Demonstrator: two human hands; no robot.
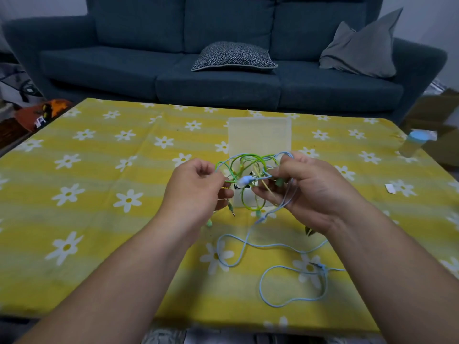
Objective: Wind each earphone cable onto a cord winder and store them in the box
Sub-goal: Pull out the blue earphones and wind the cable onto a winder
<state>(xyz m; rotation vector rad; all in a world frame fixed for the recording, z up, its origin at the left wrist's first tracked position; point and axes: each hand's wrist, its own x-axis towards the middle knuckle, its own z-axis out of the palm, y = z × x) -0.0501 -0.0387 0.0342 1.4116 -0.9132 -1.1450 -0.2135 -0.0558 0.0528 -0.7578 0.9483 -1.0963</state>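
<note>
- Pinches green strands of the tangled earphone cables with curled fingers of the left hand.
- Grips the tangle's other side with curled fingers of the right hand.
- Holds the tangle above the tabletop, just in front of the translucent box.
- Trails the blue earphone cable onto the yellow daisy cloth in loose loops.
- Dangles a jack plug below the left hand.
</note>
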